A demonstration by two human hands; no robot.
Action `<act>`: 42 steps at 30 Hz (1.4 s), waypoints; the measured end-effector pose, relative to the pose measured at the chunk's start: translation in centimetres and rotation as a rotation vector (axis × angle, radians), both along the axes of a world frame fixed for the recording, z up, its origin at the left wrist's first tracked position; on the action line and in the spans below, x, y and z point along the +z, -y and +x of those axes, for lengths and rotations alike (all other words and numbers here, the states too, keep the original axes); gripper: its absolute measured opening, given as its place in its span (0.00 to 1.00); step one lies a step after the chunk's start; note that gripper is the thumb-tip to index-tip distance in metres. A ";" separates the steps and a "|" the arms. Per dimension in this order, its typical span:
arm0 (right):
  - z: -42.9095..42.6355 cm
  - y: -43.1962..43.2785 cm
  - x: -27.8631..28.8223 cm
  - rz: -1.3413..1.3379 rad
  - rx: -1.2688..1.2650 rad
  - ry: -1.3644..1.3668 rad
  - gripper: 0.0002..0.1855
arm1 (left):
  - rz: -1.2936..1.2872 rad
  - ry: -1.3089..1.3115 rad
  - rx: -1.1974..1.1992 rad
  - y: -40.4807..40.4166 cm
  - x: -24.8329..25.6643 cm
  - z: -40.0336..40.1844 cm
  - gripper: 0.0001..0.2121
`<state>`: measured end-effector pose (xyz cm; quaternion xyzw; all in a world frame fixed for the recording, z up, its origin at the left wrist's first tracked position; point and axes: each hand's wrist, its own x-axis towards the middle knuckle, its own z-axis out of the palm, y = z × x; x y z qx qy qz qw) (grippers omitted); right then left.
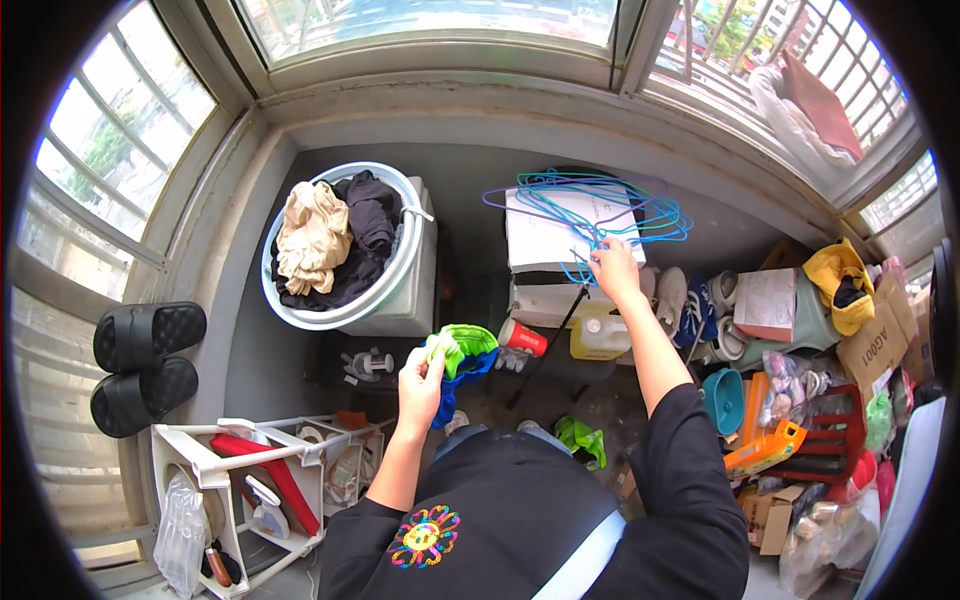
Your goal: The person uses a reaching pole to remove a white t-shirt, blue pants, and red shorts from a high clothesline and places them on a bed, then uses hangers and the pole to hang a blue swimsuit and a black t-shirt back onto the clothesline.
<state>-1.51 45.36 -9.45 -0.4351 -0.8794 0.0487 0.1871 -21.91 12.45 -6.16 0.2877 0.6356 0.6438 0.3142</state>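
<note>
My left hand (420,386) grips the bright green waistband of a blue garment (448,397), which hangs below the fingers. On the right, my right hand (613,262) reaches to the hook ends of a pile of blue, green and purple clothes hangers (622,214); whether the fingers are closed on one cannot be told. The hangers lie on a white box (536,251). At the upper left, a round basin (281,304) holds a crumpled beige garment (311,229) and dark clothes (371,214).
Black slippers (150,337) hang at the left, above a white rack (247,457). A yellow jug (598,337), a red cup (525,339) and a black pole (551,345) stand or lie ahead. Shoes (670,300), boxes and bags crowd the right. Green cloth (581,441) lies near my feet.
</note>
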 end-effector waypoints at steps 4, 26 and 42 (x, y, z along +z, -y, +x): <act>0.0 -1.2 -1.0 0.021 0.101 0.066 0.08 | -0.014 0.027 0.012 0.2 -0.2 -0.5 0.09; -3.0 2.9 9.9 0.219 0.600 -0.289 0.07 | -0.011 -0.072 0.025 1.6 -0.7 0.2 0.10; 5.3 19.9 19.3 -0.041 0.552 -0.423 0.09 | 0.041 -0.214 0.110 0.9 -0.5 -0.9 0.09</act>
